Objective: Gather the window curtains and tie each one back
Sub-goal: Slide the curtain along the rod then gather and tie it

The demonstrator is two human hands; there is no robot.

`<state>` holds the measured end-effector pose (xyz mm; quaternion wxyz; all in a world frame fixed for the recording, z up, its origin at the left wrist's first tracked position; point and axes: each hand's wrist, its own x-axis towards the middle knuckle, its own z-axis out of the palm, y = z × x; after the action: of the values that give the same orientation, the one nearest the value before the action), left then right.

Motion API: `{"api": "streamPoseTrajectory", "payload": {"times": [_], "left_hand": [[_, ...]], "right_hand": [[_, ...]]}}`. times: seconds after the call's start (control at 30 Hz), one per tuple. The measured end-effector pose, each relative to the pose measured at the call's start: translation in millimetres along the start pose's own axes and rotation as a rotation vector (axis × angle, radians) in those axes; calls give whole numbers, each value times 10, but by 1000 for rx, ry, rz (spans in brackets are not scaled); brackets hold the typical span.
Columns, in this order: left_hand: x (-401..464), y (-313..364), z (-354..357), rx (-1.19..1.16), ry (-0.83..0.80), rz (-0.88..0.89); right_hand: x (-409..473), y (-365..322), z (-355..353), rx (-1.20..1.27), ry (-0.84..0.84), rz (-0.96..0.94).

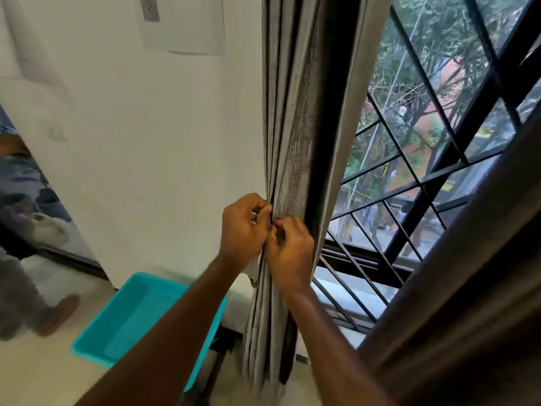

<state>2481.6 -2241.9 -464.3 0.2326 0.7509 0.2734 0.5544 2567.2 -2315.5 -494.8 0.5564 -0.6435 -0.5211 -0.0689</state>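
Feet and legs of another person (pixel 44 303) show far to the left of the gathered grey curtain (pixel 295 136), on the pale floor (pixel 35 373), with a turquoise tray (pixel 128 315) lying between them and the curtain's lower folds. On the white wall (pixel 161 142) left of the curtain a sheet of paper (pixel 181 24) is pinned high up. At the curtain itself, which hangs bunched into tight pleats against the left edge of the barred window (pixel 424 156), the left hand (pixel 243 230) is clenched at the bundle's left edge, its grip pinching what looks like a thin light tie-back strand; the strand is mostly hidden, so its make is unclear. Touching it, the right hand (pixel 292 247) is curled closed on the front of the bundle, fingers meeting the left hand's at the same spot, seemingly fastening the tie. Right of the curtain the window opens on trees, and a brown curtain (pixel 468 288) crosses the near right corner, not yet tied as far as can be seen. To do this step well, I judge the hands should keep the pleats squeezed together while the tie is cinched, hold tension on both ends so no fold slips out, and set the fastening level with the hands rather than letting it slide down the bundle.
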Motion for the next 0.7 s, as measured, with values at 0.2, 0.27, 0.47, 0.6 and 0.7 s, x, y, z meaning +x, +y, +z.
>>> {"api": "streamPoseTrajectory", "payload": {"times": [0.2,0.27,0.47,0.6,0.7], "left_hand": [[33,-20,-12,-100,-63,18],[78,-18,-40,-124,-97,36],[159,-104,-74,-171,-148,46],[225,-238,-91,-207,-142,52],[274,-302,-105,-220,-157,59]], "right_hand": [[-15,16,74,8,57,26],[-26,-9,130,6,85,52],[-76,-122,234,-32,130,69],[-89,-191,188,-65,118,-6],[-153,-263,37,-135,289,-9]]}}
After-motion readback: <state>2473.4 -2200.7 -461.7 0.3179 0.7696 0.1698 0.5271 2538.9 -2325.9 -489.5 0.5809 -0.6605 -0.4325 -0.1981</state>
